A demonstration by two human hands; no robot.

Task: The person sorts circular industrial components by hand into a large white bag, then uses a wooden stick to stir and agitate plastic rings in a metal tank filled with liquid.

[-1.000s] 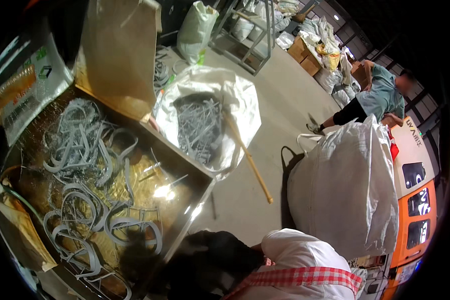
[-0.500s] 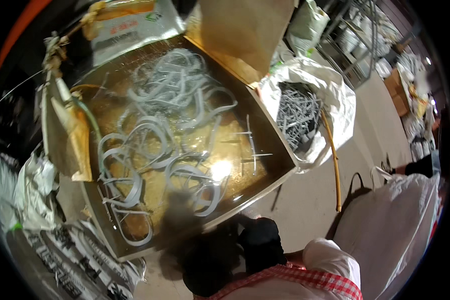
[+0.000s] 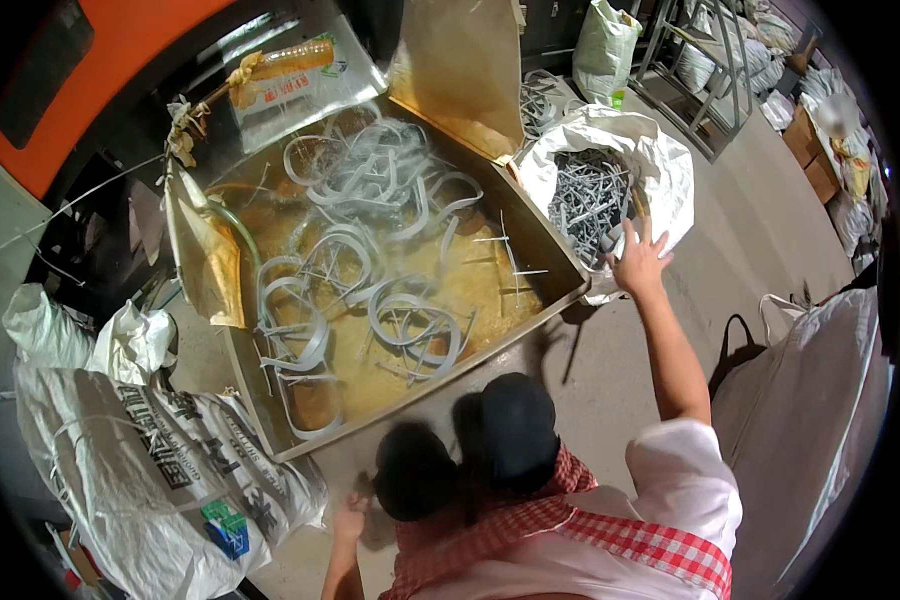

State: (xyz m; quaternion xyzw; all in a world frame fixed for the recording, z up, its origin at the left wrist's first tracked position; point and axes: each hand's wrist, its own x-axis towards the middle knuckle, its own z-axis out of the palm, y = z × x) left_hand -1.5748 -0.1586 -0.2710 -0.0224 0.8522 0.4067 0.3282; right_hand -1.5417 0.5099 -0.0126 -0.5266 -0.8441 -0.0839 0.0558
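Observation:
My right hand [image 3: 638, 258] reaches out with spread fingers at the rim of a white woven sack [image 3: 670, 165]. The sack holds many short grey plastic pieces [image 3: 588, 195]. Just beyond my fingertips shows a short part of a brown stick [image 3: 639, 195]; whether I touch it I cannot tell. Low beside my legs hangs my left hand [image 3: 350, 515], its fingers loose and nothing visible in them. Before me stands a metal tank [image 3: 440, 400] of shallow yellowish water. Looped pale grey plastic strips [image 3: 370, 165] lie in it, along with thin branched pieces [image 3: 511, 258].
Packed printed sacks [image 3: 200, 450] stand left of the tank. A large white bag [image 3: 810, 420] is at the right. Behind are a metal step frame [image 3: 705, 80], another white sack [image 3: 607, 50] and an orange machine [image 3: 120, 70]. A brown board [image 3: 455, 75] rises from the tank's far edge.
My right arm has stretched forward to the sack of grey pieces, and my left hand has come into view. The long stick that leaned out over the sack's rim now shows only in part.

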